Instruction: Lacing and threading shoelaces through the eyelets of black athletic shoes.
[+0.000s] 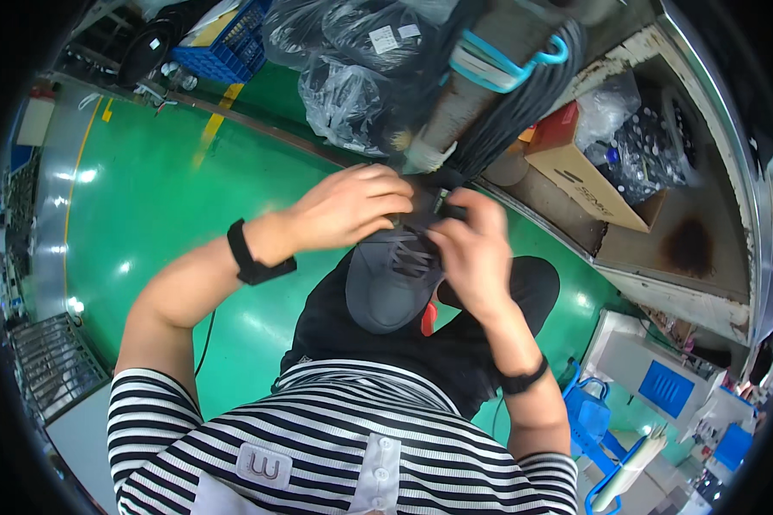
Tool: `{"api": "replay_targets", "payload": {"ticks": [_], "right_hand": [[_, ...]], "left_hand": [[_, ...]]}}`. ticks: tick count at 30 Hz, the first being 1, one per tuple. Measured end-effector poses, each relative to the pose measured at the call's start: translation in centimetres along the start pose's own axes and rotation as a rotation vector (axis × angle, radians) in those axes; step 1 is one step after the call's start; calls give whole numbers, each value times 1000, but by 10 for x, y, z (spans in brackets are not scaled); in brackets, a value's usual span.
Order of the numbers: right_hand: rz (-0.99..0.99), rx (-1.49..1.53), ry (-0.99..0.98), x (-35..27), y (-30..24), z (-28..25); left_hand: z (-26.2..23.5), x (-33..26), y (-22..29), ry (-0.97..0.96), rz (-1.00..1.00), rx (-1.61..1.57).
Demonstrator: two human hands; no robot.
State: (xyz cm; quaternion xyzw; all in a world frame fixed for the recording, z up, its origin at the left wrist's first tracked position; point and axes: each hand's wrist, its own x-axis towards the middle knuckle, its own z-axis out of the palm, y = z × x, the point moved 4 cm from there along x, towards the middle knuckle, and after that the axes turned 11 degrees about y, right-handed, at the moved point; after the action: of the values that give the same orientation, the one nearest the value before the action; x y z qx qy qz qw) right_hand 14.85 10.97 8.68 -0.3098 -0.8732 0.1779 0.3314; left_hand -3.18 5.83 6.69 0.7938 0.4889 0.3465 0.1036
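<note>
A dark grey lace-up shoe [385, 287] lies over my lap, its toe toward me. Crossed dark shoelaces [410, 255] run up its front to the opening. My left hand [348, 206] is at the left of the shoe's opening, fingers bent and closed toward the thumb; what lies between them is hidden. On the other side, my right hand [477, 249] is blurred by motion, with thumb and forefinger pinched at the top of the laces, where a dark strand meets them. The shoe's heel end is partly lost among dark things behind it.
Beyond the shoe, a bundle of black cords [524, 120] hangs by a light-blue hook [511, 73]. An open cardboard box [588, 184] with bagged small parts stands on a worn metal shelf [696, 249] at right. Clear plastic bags [343, 94] and a blue crate [223, 51] are at the far side.
</note>
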Motion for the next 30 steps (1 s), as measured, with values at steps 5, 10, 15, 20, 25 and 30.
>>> {"api": "replay_targets", "payload": {"ticks": [5, 10, 15, 20, 25, 30], "right_hand": [[778, 1470, -110, -55, -17, -28], [1018, 1595, 333, -95, 53, -51], [1169, 1430, 659, -120, 99, -89], [907, 941, 227, -103, 74, -7], [932, 697, 110, -82, 68, 21], [827, 308, 95, -76, 65, 15]], "left_hand": [[39, -19, 79, -14, -572, -643], [55, -9, 61, 74, -621, -769], [-25, -64, -33, 623, -1210, -680], [22, -59, -42, 410, -973, -290], [43, -33, -26, 509, -682, -318], [48, -36, -19, 395, -923, -375]]}}
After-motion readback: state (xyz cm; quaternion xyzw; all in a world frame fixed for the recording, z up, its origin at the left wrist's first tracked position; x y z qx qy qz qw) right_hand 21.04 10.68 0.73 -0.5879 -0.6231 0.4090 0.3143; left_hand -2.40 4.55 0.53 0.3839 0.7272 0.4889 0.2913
